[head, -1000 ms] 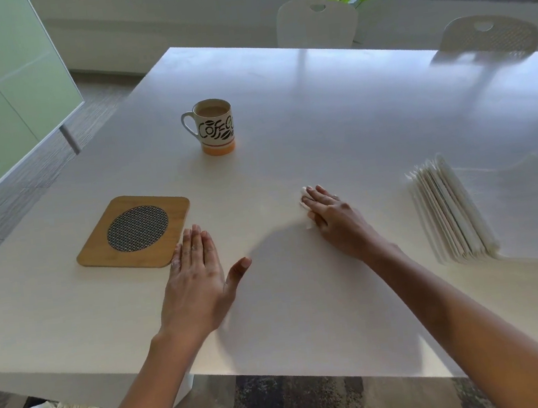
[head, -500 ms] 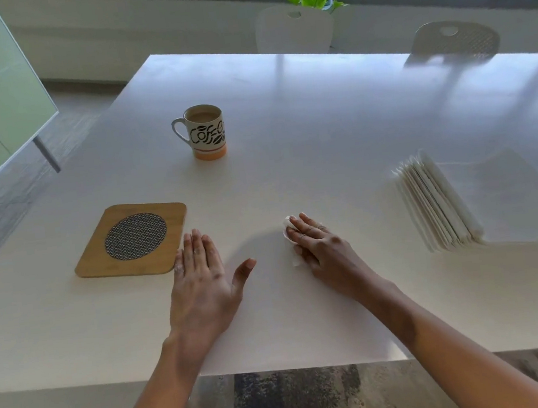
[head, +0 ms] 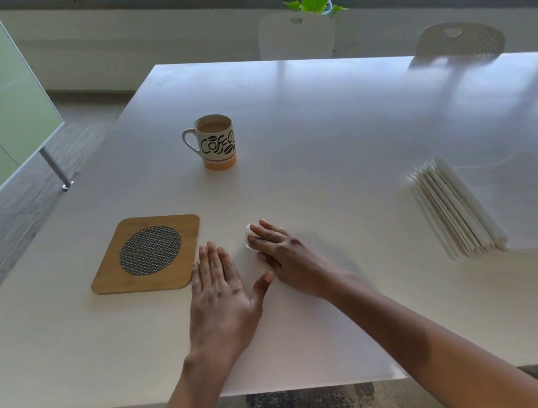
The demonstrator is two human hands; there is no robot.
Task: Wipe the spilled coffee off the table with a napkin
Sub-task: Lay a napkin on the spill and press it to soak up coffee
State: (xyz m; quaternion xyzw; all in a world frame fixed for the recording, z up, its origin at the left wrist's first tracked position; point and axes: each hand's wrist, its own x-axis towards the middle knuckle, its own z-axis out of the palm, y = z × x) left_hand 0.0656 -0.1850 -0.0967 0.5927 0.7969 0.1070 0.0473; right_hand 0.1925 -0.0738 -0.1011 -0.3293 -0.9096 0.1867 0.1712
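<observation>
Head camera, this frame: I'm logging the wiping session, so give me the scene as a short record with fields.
left hand: flat on the table, palm down, fingers together, holding nothing
right hand: pressing a white napkin to the table
mug: upright, holds coffee, behind the hands, off the coaster
coaster: wooden, bare, just left of the left hand
napkin stack: at the right side of the table
spill: no coffee visible on the tabletop
</observation>
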